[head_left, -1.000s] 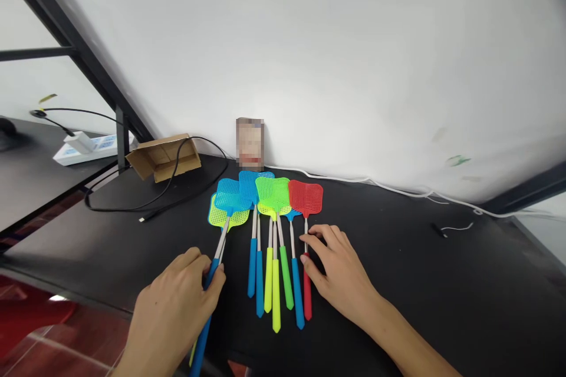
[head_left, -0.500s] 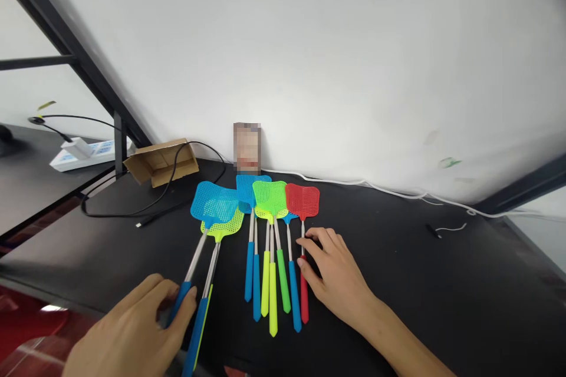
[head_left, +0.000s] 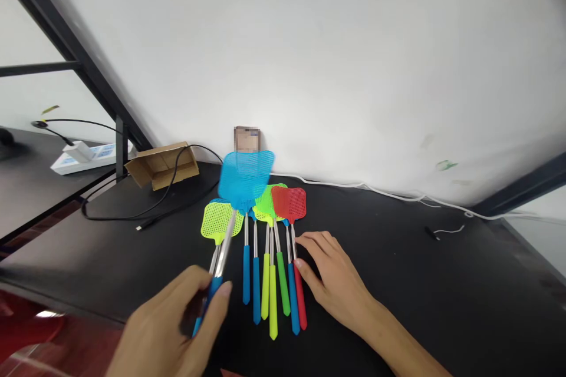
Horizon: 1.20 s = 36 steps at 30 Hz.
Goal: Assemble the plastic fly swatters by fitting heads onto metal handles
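My left hand (head_left: pixel 177 324) is closed around the blue handle of a blue fly swatter (head_left: pixel 245 179), which is raised and tilted over the others. Partly behind that hand and swatter lies a yellow fly swatter (head_left: pixel 216 222); its handle is hidden, and a bit of blue mesh shows behind its head. My right hand (head_left: pixel 333 277) has its thumb and fingertips on the shaft and upper handle of a red fly swatter (head_left: pixel 289 205). Left of the red one, a row of blue, yellow and green fly swatters (head_left: pixel 273 300) lies with overlapping heads, handles toward me.
An open cardboard box (head_left: pixel 163 166) and a black cable (head_left: pixel 132 218) lie at the left of the black table (head_left: pixel 398 300). A pixelated upright object (head_left: pixel 247 138) leans on the wall. A white cable (head_left: pixel 336 182) runs along the wall; a power strip (head_left: pixel 95 156) is beyond the frame post.
My left hand has lifted the blue fly swatter and swung it right, away from the yellow one. The red fly swatter has shifted left against the row, with my right hand at it.
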{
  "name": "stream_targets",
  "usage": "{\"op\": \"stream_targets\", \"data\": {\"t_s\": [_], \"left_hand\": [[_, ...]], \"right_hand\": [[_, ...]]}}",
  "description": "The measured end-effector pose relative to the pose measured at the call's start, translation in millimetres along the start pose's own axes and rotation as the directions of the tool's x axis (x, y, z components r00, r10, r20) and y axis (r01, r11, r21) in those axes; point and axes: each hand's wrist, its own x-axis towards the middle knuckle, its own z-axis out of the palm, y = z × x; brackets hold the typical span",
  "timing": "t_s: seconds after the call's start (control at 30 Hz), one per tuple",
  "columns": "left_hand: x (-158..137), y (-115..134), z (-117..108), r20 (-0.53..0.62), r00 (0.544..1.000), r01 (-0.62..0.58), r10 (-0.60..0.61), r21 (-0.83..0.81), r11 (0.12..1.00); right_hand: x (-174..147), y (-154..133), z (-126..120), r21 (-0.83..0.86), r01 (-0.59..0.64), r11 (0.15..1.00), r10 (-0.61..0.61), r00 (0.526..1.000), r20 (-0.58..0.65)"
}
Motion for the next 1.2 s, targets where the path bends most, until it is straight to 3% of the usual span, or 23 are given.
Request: {"op": "stream_targets", "data": {"t_s": [0.1,0.17,0.27,0.4,0.53,0.63,0.7,0.8,1.0,1.1,1.2], "left_hand": [[29.3,26.4,25.3,0.207,0.975,-0.066,0.081,-0.078,0.995],[52.1,40.2,44.9,0.287,0.947,-0.088,0.146,-0.205,0.975],[82.3,53.7,76.4,0.368,0.904,-0.067,0.217,-0.379,0.923],[101.0,61.2,111.8,0.48,0.84,0.02,0.254,-0.494,0.869],[100.2,61.2,131.1,0.548,0.78,0.042,0.302,-0.528,0.848],[98.1,59.4,137.8,0.556,0.763,0.038,0.33,-0.547,0.836],[97.6,58.4,139.1,0.55,0.761,0.042,0.344,-0.572,0.819],[97.8,56.2,136.8,0.584,0.735,0.125,0.343,-0.615,0.778],[100.1,48.0,130.2,0.68,0.625,0.376,0.383,-0.693,0.615],[100.7,45.4,131.1,0.684,0.617,0.413,0.389,-0.702,0.58],[99.2,45.0,131.4,0.693,0.616,0.382,0.375,-0.679,0.627]], "right_hand": [[2.2,4.4,-7.3,0.199,-0.076,0.977,0.087,0.995,-0.048],[4.1,7.4,-12.2,0.416,-0.136,0.899,0.166,0.985,-0.038],[6.9,13.2,-18.0,0.721,-0.206,0.661,0.286,0.958,0.012],[10.9,25.5,-21.5,0.917,-0.165,0.362,0.425,0.905,-0.005],[15.5,38.7,-22.8,0.973,-0.114,0.198,0.611,0.791,-0.032],[17.9,45.3,-24.3,0.986,-0.076,0.148,0.709,0.703,-0.053],[18.6,47.4,-26.0,0.99,-0.064,0.129,0.725,0.687,-0.05],[18.2,46.5,-28.8,0.987,-0.077,0.138,0.715,0.698,-0.046],[15.2,29.8,-23.2,0.952,-0.192,0.238,0.653,0.757,-0.01],[12.8,22.5,-14.6,0.953,-0.22,0.206,0.599,0.799,0.055],[11.3,19.6,-8.9,0.965,-0.214,0.15,0.599,0.797,0.083]]}}
